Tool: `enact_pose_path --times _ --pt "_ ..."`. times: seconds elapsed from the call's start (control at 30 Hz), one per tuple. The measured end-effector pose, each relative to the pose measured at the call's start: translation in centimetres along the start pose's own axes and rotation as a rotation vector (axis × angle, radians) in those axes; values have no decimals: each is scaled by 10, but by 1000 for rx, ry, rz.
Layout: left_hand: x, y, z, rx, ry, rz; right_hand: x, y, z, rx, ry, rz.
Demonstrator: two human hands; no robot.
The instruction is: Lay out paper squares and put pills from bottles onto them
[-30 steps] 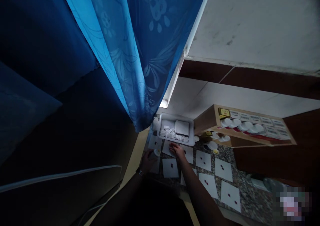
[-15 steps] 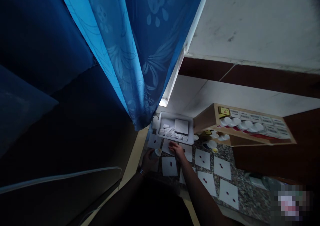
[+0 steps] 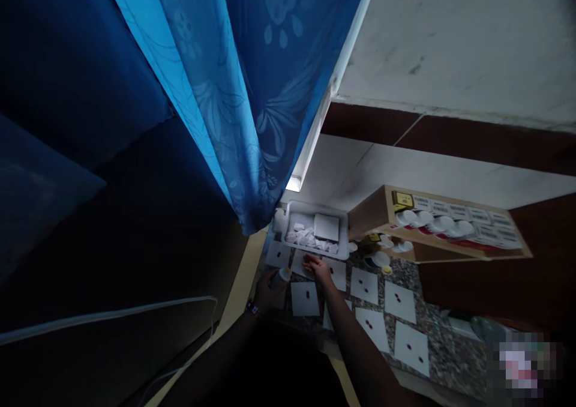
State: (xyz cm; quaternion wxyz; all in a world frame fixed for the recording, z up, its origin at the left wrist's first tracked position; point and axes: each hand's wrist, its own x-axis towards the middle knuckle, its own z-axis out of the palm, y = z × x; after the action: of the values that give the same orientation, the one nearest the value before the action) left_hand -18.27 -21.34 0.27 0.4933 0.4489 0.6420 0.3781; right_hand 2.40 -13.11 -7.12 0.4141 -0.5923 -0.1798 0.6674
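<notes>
My left fingers [image 3: 272,283] clamp a small bottle [image 3: 284,274], right fingers [image 3: 311,263] rest open on a paper sheet [image 3: 299,263]; a slip drops it.

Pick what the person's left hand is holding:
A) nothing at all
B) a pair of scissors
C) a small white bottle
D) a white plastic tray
C. The left hand is curled around a small white bottle, whose top shows above the fingers.
</notes>
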Motion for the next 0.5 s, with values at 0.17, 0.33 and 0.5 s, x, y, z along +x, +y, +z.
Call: enact_pose_path --times 0.17,0.33,0.5 --pt "0 -3 -2 -14 -12 -10 -7 -5 -3 103 -6 -12" --pt "1 -4 0 -57 38 -49 -10 -19 -12 176 -38 -49" --pt "0 2 2 -55 25 -51 -13 -27 -26 135 54 -46"
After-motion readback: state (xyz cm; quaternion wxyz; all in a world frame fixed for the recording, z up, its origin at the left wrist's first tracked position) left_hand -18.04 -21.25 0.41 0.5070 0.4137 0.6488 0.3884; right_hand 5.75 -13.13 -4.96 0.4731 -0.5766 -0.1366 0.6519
